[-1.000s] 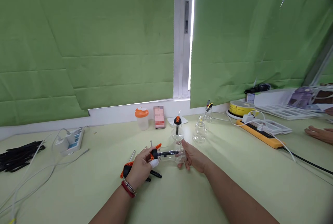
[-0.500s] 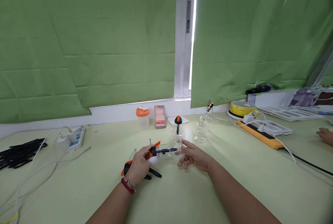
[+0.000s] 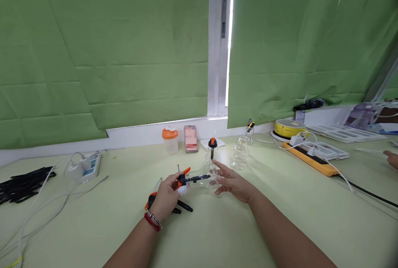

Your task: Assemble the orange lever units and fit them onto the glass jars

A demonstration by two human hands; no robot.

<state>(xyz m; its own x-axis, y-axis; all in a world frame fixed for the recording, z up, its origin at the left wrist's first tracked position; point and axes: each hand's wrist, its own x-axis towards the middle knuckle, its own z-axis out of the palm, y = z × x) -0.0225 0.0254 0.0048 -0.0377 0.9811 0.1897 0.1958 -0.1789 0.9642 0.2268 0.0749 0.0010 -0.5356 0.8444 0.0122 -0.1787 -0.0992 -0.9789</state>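
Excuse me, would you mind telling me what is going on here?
A person's left hand grips an orange-and-black top at the neck of a clear bottle held on its side, with a dark tube inside. The right hand is spread at its base; contact is unclear. Similar parts lie beside the left hand, and another bottle stands upright behind.

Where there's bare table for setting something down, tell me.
Bare table: right, between the right forearm and orange power strip; left, between the left forearm and white cables. Crowded: around the left hand, beside black-and-orange spouts, and beyond it, among glass bottles.
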